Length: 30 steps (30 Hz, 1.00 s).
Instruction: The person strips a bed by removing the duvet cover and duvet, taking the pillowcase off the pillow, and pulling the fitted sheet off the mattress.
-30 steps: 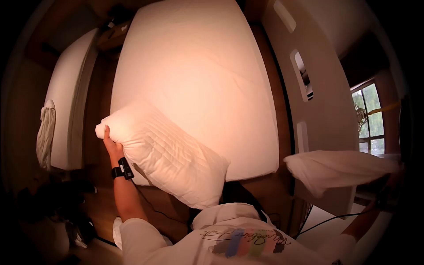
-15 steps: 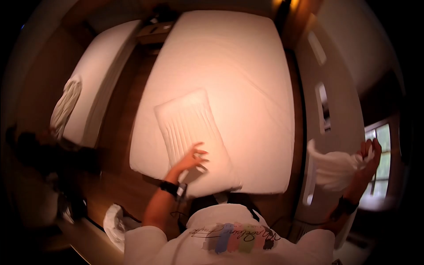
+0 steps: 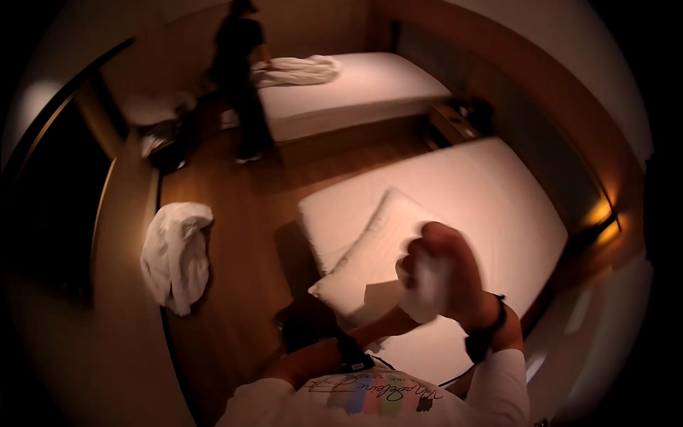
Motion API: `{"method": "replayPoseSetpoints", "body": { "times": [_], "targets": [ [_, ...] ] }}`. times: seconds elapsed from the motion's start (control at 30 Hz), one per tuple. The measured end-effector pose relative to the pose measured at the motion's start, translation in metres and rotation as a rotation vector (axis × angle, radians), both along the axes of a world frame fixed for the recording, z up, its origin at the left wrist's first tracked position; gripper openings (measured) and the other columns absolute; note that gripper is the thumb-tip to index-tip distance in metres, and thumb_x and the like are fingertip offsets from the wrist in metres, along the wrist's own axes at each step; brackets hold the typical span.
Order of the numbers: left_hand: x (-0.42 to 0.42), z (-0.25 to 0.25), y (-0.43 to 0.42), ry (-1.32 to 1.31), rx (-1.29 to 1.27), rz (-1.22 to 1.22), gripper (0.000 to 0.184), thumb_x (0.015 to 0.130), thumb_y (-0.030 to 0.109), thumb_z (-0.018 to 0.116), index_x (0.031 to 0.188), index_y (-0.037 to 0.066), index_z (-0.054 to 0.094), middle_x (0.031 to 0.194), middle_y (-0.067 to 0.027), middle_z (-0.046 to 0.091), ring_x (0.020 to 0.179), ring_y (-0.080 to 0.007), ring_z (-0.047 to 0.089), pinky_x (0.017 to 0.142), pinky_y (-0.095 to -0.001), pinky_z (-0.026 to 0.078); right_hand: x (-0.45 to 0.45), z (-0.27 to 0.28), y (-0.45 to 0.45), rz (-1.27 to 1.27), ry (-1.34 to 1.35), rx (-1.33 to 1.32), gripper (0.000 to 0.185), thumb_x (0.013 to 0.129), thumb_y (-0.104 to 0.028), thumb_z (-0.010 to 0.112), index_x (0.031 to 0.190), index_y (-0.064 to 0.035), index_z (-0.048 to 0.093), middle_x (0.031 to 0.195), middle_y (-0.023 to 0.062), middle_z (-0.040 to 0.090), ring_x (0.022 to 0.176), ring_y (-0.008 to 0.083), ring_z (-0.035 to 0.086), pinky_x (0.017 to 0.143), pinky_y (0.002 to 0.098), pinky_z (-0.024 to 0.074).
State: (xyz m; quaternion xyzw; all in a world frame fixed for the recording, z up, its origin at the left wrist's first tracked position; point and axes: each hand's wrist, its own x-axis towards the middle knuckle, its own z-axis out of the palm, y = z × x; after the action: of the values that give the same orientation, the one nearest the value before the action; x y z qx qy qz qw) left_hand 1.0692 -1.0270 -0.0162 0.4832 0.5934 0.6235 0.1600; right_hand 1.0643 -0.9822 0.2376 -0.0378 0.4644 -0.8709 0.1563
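My right hand (image 3: 455, 260) is raised in front of my chest, over the near bed (image 3: 491, 178). Its fingers are curled round a bunched white cloth (image 3: 425, 288), blurred by motion. My left forearm (image 3: 380, 329) reaches across my body towards that cloth, but the left hand itself is hidden behind the cloth and my right hand. Below them a white pillow (image 3: 380, 238) lies on the pale sheet, with one corner near the bed's edge.
A person in dark clothes (image 3: 242, 78) stands by the second bed (image 3: 370, 85), a hand at crumpled white bedding (image 3: 306, 71). A heap of white linen (image 3: 178, 256) lies at the left on the wooden floor (image 3: 235, 235). A nightstand (image 3: 455, 121) stands between the beds.
My view has swung left. My right hand has come in from far right to the front of my chest with the white cloth. My left hand has left the pillow's top and is hidden.
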Motion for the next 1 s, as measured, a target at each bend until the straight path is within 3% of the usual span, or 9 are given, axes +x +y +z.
{"method": "replayPoseSetpoints", "body": {
  "times": [0.3,0.37,0.4,0.47,0.57,0.7,0.83,0.9,1.0],
  "targets": [
    [-0.002,0.001,-0.334,-0.941,-0.203,0.310,0.054,0.086,0.033,0.056,0.127,0.002,0.041,0.121,-0.0098,0.050,0.114,-0.0199,0.044,0.095,-0.0343,0.034,-0.210,-0.078,-0.244,-0.157,0.544,0.738,0.008,0.084,-0.011,0.056,0.083,-0.0076,0.049,0.076,0.0005,0.051,0.066,0.0063,0.046,0.054,0.0234,0.0378],
    [0.037,0.084,-0.401,-1.177,0.042,0.312,0.052,0.085,0.027,0.059,0.127,0.002,0.041,0.124,-0.0082,0.048,0.115,-0.0210,0.044,0.096,-0.0349,0.035,-0.244,-0.129,-0.262,-0.048,0.806,1.014,0.018,0.078,-0.008,0.060,0.089,-0.0065,0.045,0.083,0.0033,0.050,0.074,0.0106,0.047,0.060,0.0266,0.0401],
    [0.045,0.061,-0.429,-1.164,0.333,0.329,0.056,0.083,0.027,0.062,0.126,0.000,0.041,0.122,-0.0086,0.049,0.114,-0.0188,0.045,0.096,-0.0315,0.036,-0.254,-0.151,-0.286,0.131,0.870,1.162,0.035,0.073,-0.005,0.062,0.103,-0.0066,0.044,0.096,0.0049,0.051,0.079,0.0149,0.050,0.067,0.0268,0.0418],
    [0.062,0.056,-0.486,-1.203,0.355,0.434,0.056,0.083,0.026,0.062,0.127,0.000,0.039,0.123,-0.0089,0.049,0.114,-0.0191,0.045,0.097,-0.0324,0.036,-0.226,-0.175,-0.345,0.433,1.105,0.991,0.051,0.072,-0.006,0.064,0.118,-0.0087,0.042,0.110,0.0041,0.049,0.091,0.0159,0.049,0.078,0.0286,0.0411],
    [0.068,0.054,-0.542,-1.154,0.482,0.582,0.055,0.084,0.025,0.060,0.128,0.001,0.038,0.123,-0.0097,0.049,0.114,-0.0203,0.046,0.098,-0.0344,0.036,-0.157,-0.187,-0.427,1.297,0.323,0.458,0.052,0.089,-0.022,0.050,0.134,-0.0043,0.033,0.133,0.0064,0.039,0.117,0.0166,0.042,0.096,0.0326,0.0350],
    [0.034,0.068,-0.626,-1.208,0.881,0.882,0.049,0.087,0.026,0.054,0.126,0.000,0.040,0.124,-0.0113,0.048,0.113,-0.0234,0.047,0.097,-0.0383,0.036,-0.131,-0.276,-0.466,1.028,-0.386,0.388,0.054,0.087,-0.035,0.052,0.127,-0.0009,0.042,0.129,0.0105,0.044,0.119,0.0178,0.041,0.101,0.0299,0.0298],
    [-0.007,-0.001,-0.698,-1.293,1.071,0.946,0.052,0.089,0.033,0.050,0.128,0.001,0.036,0.121,-0.0107,0.050,0.112,-0.0220,0.048,0.098,-0.0387,0.036,-0.189,-0.351,-0.495,1.240,-0.594,0.156,0.057,0.083,-0.029,0.060,0.128,-0.0001,0.040,0.129,0.0106,0.044,0.120,0.0193,0.039,0.102,0.0313,0.0273],
    [-0.019,-0.049,-0.718,-1.026,0.930,1.061,0.054,0.089,0.040,0.046,0.128,0.002,0.037,0.123,-0.0102,0.048,0.113,-0.0218,0.047,0.098,-0.0382,0.035,-0.204,-0.321,-0.540,1.552,0.112,0.522,0.066,0.076,-0.020,0.067,0.130,0.0001,0.036,0.124,0.0110,0.048,0.114,0.0209,0.045,0.098,0.0323,0.0339],
    [-0.051,-0.071,-0.718,-1.309,0.558,1.256,0.057,0.087,0.034,0.052,0.131,0.004,0.033,0.129,-0.0106,0.042,0.119,-0.0224,0.040,0.101,-0.0349,0.031,-0.228,-0.303,-0.608,1.376,0.001,0.579,0.070,0.071,-0.017,0.071,0.129,0.0003,0.037,0.122,0.0108,0.049,0.112,0.0203,0.045,0.097,0.0319,0.0337]
  ]
}}
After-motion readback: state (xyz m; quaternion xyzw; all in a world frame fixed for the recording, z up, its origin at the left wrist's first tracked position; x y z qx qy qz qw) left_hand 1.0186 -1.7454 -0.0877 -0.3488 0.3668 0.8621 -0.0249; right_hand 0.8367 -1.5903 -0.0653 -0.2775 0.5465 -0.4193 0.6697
